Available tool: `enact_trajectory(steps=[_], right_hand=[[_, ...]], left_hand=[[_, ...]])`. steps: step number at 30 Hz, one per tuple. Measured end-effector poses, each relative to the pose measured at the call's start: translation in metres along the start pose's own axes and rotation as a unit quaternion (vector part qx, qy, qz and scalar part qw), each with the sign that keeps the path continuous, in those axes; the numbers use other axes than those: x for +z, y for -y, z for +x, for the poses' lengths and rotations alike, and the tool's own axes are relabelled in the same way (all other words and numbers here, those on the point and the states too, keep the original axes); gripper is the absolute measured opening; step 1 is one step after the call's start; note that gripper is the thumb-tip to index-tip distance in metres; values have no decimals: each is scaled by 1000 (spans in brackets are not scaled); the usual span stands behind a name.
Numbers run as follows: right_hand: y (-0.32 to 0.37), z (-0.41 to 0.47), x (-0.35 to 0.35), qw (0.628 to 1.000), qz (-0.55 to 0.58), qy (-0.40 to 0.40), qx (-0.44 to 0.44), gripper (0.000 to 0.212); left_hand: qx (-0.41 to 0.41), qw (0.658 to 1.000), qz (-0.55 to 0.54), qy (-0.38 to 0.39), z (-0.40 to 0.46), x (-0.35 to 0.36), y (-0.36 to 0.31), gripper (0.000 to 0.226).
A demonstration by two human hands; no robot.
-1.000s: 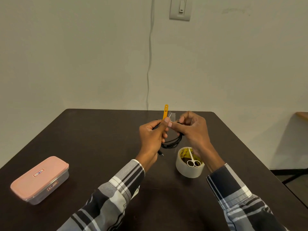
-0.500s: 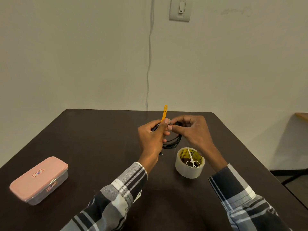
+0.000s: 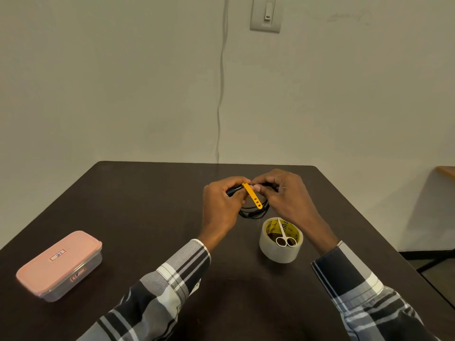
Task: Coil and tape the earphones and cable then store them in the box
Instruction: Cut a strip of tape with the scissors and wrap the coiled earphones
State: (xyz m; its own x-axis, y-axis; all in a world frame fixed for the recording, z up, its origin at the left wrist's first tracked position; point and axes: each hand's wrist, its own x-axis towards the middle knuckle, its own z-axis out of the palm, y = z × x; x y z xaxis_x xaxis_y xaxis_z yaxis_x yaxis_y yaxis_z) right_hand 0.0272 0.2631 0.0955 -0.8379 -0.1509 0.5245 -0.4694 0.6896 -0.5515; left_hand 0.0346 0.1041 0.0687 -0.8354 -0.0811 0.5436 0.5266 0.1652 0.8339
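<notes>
Two hands meet above the far middle of a dark brown table (image 3: 152, 207) that I see from the head camera; behind it stands a pale wall (image 3: 123, 82) with a light switch (image 3: 266, 14) at about 12 o'clock and a thin cord (image 3: 219, 94) running down the wall to the table's far edge; at 3 o'clock the corner of a wooden surface (image 3: 446, 171) shows at the frame's edge. My left hand (image 3: 221, 205) has its fingers curled round one end of a coiled black cable (image 3: 253, 211), the dark plug end poking out between thumb and fingers; my right hand (image 3: 285, 195) pinches the same bundle from the other side, fingertips touching the left hand's; an orange strap (image 3: 252, 196) hangs from the pinch point, slanting down toward 5 o'clock across the coil, which droops below both hands, just clear of the table as far as I can tell. At 5 o'clock of the coil, near it, a roll of tape (image 3: 278, 247) stands on the table with small white-handled scissors (image 3: 284, 236) resting in its core; at 8 o'clock, well apart from the hands, sits a pink-lidded box (image 3: 59, 264), lid on.
</notes>
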Motion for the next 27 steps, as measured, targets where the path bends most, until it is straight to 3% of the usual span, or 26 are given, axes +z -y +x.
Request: enact_trajectory(steps=[5, 14, 18, 22, 27], right_hand=[[-1, 2, 2, 999, -14, 42, 1, 9], [1, 6, -1, 997, 35, 66, 21, 14], [0, 4, -5, 987, 123, 94, 42, 9], [-1, 1, -13, 954, 269, 121, 59, 8], [-2, 1, -17, 944, 292, 145, 52, 11]], left_hand=[[87, 990, 111, 1, 0, -4, 4, 11], [7, 995, 88, 46, 3, -7, -2, 13], [-62, 995, 30, 73, 7, -11, -4, 7], [-129, 984, -66, 102, 10, -17, -4, 12], [-206, 958, -170, 100, 9, -16, -8, 13]])
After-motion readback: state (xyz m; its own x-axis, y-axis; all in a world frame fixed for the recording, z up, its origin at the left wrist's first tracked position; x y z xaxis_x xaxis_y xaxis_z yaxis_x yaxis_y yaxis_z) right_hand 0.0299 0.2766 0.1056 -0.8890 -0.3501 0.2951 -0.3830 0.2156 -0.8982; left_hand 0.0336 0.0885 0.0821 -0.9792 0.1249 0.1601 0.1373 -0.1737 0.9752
